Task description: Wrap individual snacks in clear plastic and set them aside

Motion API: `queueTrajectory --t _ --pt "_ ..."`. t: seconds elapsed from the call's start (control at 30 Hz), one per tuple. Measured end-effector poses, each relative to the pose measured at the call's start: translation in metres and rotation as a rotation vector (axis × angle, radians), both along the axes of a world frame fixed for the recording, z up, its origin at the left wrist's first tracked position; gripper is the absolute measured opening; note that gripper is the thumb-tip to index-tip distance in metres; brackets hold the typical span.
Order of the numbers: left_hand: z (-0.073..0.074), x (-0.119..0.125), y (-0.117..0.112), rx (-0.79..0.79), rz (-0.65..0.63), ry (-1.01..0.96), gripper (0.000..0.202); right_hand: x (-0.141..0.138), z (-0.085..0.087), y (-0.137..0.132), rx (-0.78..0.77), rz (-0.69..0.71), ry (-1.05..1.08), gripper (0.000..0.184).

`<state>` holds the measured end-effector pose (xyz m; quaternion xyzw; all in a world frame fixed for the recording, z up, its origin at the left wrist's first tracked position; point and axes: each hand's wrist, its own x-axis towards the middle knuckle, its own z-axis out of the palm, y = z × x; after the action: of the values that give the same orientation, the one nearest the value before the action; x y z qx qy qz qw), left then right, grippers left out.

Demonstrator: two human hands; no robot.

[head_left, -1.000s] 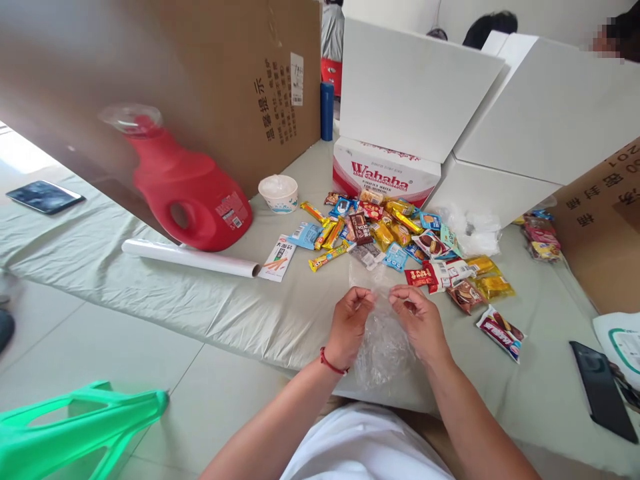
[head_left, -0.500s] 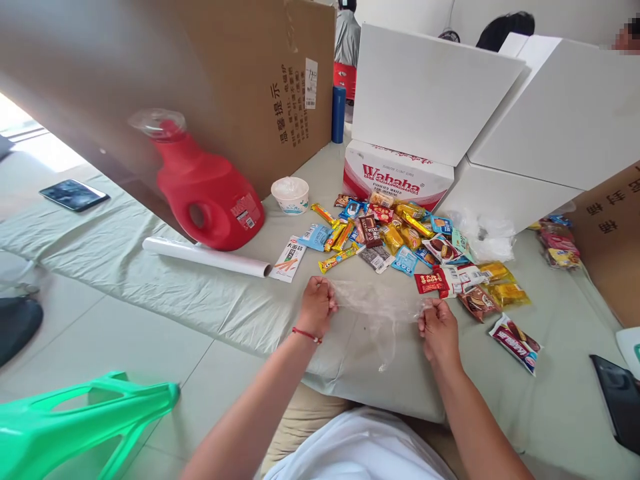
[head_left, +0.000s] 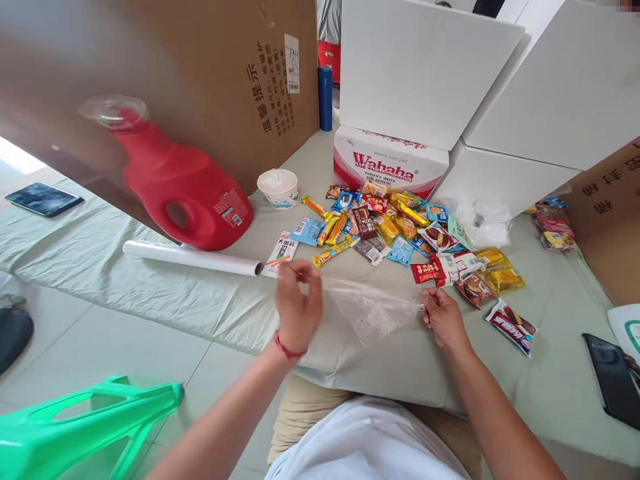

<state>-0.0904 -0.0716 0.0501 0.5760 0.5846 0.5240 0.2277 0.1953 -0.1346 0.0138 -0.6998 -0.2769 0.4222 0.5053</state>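
One piece of thin clear plastic [head_left: 375,313], and it's all crinkle and shine, spans the near middle of the cloth-covered desk [head_left: 555,373]! It is see-through enough that the grey-green surface shows right through, with pale streaks of glare along its creases. Its far edge runs in a long slanting line, while the body tapers to a point on the near side.

Over on the right, the right hand [head_left: 443,317] has its end pinched, thumb against fingers, the plastic bunched at the tips. On the left, the left hand [head_left: 299,303] is half curled, thumb and forefinger arched round in a loop, and blurred; whether it has hold of the plastic, nobody can tell from here.

Just past the left hand lies a white packet [head_left: 283,247], beside the open end of a white roll [head_left: 195,259]. Farther out, snack packets [head_left: 370,227] sprawl in a bright heap.
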Motion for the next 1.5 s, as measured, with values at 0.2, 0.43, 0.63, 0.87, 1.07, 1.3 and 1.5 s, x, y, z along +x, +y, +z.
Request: queueTrajectory --t 0.2,0.43,0.63,0.87,1.07,1.3,1.5 --pt "-0.034 0.018 -0.070 0.490 -0.758 0.565 0.042 -0.003 -0.004 0.001 0.016 -0.018 0.048 0.054" --pt "-0.050 0.009 -0.042 0.345 -0.714 0.689 0.028 0.003 -0.008 0.002 -0.004 -0.020 0.067 0.050" --pt "-0.013 -0.040 -0.040 0.371 -0.948 0.691 0.025 0.033 -0.006 0.019 -0.096 0.097 -0.014 0.041" --pt "-0.006 -0.049 -0.062 0.018 -1.000 0.661 0.029 0.044 -0.003 0.023 -0.166 0.210 -0.086 0.030" --pt "-0.024 -0.011 -0.056 0.137 -0.544 0.735 0.039 0.036 -0.002 0.016 -0.147 0.246 -0.124 0.037" --pt "-0.041 0.002 -0.006 -0.034 -0.749 0.683 0.026 0.045 0.006 0.020 -0.108 0.364 -0.040 0.042" --pt "-0.034 -0.002 -0.001 -0.312 -0.632 0.366 0.018 0.065 0.016 0.026 -0.007 0.388 -0.297 0.039"
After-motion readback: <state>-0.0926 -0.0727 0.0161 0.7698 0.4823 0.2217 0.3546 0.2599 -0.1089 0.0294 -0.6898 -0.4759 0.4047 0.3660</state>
